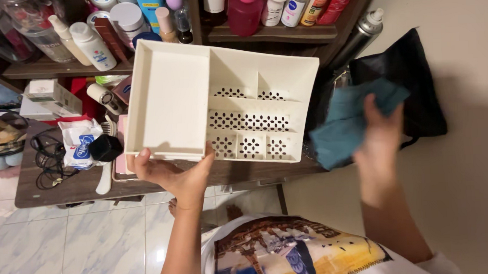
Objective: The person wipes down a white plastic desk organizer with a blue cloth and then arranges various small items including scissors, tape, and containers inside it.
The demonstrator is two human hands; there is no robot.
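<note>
Cream plastic fills the middle of the view: a tray (171, 96) with one wide bare bay at its 9 o'clock side and smaller perforated compartments toward 3 o'clock, held up and tilted toward the camera. Behind it, at 12 o'clock, shelves (272, 33) are crowded with bottles (92, 46) and tubes. At 9 o'clock of the tray a dark table (65, 188) carries tissue packs (78, 143), a black cup (105, 148), tangled black cords (48, 157) and a white comb (104, 178). A metal spray can (360, 36) leans at 2 o'clock, with a black bag (417, 85) against the wall beyond it. The left hand (174, 175) props the tray from below at 6 o'clock, palm up, thumb and fingers curled over the near rim. The right hand (378, 139), blurred, is raised at 3 o'clock just off the tray's edge, fingers closed around a teal cloth (342, 124) that hangs crumpled between hand and tray.
</note>
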